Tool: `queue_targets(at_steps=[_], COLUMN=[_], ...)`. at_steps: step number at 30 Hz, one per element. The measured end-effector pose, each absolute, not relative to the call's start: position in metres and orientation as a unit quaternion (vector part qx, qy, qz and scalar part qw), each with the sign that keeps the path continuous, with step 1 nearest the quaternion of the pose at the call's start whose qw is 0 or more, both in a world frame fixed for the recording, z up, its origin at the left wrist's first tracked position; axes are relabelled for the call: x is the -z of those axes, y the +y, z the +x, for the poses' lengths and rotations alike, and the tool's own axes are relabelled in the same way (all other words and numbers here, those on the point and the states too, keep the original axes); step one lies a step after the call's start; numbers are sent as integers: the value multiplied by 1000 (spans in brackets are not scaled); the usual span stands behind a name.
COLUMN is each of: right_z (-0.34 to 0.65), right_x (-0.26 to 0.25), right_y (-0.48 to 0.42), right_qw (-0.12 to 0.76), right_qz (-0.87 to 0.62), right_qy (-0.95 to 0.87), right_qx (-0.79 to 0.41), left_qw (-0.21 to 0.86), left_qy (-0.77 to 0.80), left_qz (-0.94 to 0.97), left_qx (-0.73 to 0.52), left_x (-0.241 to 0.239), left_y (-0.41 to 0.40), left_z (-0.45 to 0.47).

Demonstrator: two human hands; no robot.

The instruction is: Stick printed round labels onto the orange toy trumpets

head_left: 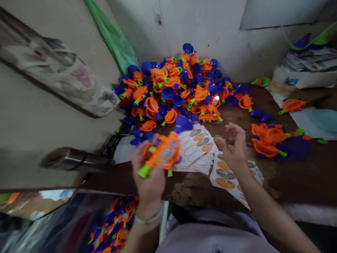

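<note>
My left hand (147,175) is closed round an orange toy horn (164,149) with a blue bell and a green mouthpiece, held above the near part of the brown table (302,175). My right hand (233,147) hovers open over sheets of oval stickers (196,151), fingers loosely spread and holding nothing. More sticker sheets (226,175) lie under that wrist. A big heap of the same orange and blue toy horns (179,88) fills the back of the table.
A smaller group of horns (271,140) lies to the right, and one alone (291,104) on plastic sheeting. Papers (308,63) are stacked at the far right. A clear bag of horns (113,228) sits at lower left. Walls close in at left and back.
</note>
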State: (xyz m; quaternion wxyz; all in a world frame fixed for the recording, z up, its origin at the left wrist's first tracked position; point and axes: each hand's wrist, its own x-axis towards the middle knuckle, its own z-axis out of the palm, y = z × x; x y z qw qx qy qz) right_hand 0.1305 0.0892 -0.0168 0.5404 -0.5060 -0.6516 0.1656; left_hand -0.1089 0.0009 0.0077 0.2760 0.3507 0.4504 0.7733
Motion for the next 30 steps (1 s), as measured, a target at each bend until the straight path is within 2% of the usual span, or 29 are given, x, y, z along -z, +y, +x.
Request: queue_targets(at_steps=[2, 5, 8, 10, 16, 25, 30], right_z=[120, 93, 62, 43, 8, 4, 12], right_x=[24, 28, 28, 30, 41, 34, 18], right_y=[84, 67, 59, 62, 75, 70, 45], right_qw=[503, 376, 242, 189, 141, 78, 40], right_qz=[-465, -400, -406, -427, -424, -421, -431], right_qy=[-668, -714, -730, -728, -737, -766, -769], right_qx=[-291, -433, -494, -503, -506, -480, -470], left_qw=[232, 235, 284, 302, 338, 424, 449], left_qy=[459, 487, 521, 544, 611, 634, 630], left_qz=[241, 165, 152, 148, 177, 223, 208], left_qx=[-823, -825, -791, -769, -694, -607, -599], left_x=[-9, -8, 4, 17, 48, 33, 40], left_y=[6, 11, 14, 17, 16, -1, -31], left_z=[-163, -234, -267, -268, -244, -244, -233])
